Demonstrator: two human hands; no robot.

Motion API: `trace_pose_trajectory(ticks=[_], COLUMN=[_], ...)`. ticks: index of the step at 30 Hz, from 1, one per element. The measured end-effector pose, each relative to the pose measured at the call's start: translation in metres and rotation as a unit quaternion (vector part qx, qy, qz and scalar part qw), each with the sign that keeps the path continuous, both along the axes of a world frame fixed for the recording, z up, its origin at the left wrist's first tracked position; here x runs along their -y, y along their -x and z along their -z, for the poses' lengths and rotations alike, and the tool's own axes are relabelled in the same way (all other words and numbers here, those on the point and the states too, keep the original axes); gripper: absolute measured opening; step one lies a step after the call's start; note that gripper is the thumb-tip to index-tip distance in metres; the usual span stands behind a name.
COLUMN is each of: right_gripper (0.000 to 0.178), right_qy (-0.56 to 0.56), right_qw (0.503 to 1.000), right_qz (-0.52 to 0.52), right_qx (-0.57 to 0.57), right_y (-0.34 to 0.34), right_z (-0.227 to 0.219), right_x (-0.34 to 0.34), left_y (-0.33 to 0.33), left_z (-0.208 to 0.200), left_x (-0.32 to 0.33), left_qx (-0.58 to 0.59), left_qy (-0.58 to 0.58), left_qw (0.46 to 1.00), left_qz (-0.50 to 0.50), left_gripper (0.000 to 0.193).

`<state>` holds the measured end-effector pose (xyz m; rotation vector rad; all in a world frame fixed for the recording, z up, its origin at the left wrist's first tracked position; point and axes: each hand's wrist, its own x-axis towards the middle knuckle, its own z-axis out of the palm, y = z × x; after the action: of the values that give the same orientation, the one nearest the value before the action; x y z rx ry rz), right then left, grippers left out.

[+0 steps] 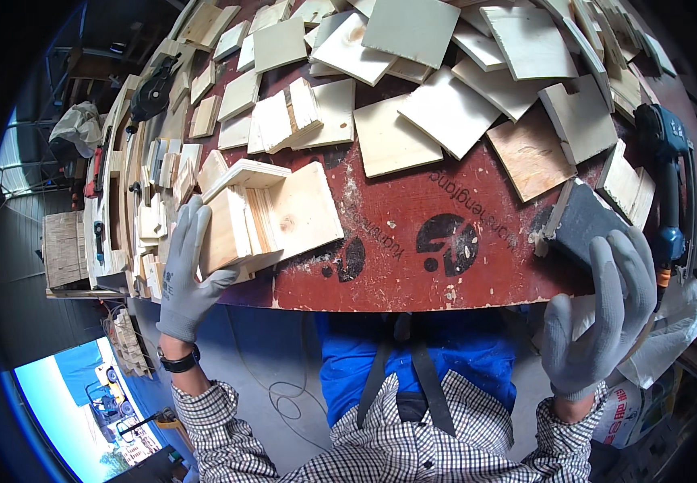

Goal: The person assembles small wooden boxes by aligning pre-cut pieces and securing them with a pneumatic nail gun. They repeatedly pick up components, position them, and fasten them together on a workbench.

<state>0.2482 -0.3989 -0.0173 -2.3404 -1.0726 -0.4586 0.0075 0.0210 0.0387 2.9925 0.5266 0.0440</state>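
My left hand (186, 278), in a pale grey glove, lies along the left edge of a small assembly of joined light wooden boards (304, 213). Its fingers are stretched out and its thumb stands apart near the front corner. A small upright piece with a flat top sits in the middle of that assembly. At the right, my gloved right hand (602, 318) is open, fingers spread and slightly curved, with nothing in it. Its fingertips are close to a dark grey block (588, 224) at the table's front edge; whether they touch it I cannot tell.
A nail gun (667, 185) lies on the right of the red worn tabletop (397, 278). Loose square boards (453, 113) are heaped along the back. Small wood offcuts (159, 217) and a black tool (153, 90) are at the left. A cable (284, 394) lies on the floor.
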Motion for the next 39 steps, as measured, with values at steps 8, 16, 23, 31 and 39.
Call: trace_pose_trajectory(ticks=[8, 16, 23, 31, 39], right_gripper=[0.065, 0.062, 0.054, 0.058, 0.047], right_qy=[0.03, 0.024, 0.042, 0.072, 0.134], right_qw=[0.998, 0.993, 0.992, 0.992, 0.985], right_qz=[-0.04, -0.113, -0.115, -0.102, 0.026], right_qx=[-0.035, -0.036, 0.023, -0.031, 0.107], right_y=[0.012, 0.029, 0.044, 0.011, -0.001], right_z=[-0.004, 0.013, 0.047, 0.012, 0.042], right_x=[-0.02, -0.06, -0.094, -0.162, -0.212], left_y=[0.007, 0.013, 0.016, 0.019, 0.023], left_z=[0.003, 0.0, 0.013, 0.017, 0.021], left_x=[-0.006, -0.01, -0.005, -0.001, 0.001], left_qx=[0.034, 0.041, 0.071, 0.092, 0.11], left_qy=[0.045, 0.045, 0.031, 0.022, 0.029], left_qw=[0.998, 0.998, 0.997, 0.996, 0.993], left_qz=[0.002, 0.0, -0.005, 0.002, -0.006], left_gripper=[0.098, 0.093, 0.09, 0.089, 0.085])
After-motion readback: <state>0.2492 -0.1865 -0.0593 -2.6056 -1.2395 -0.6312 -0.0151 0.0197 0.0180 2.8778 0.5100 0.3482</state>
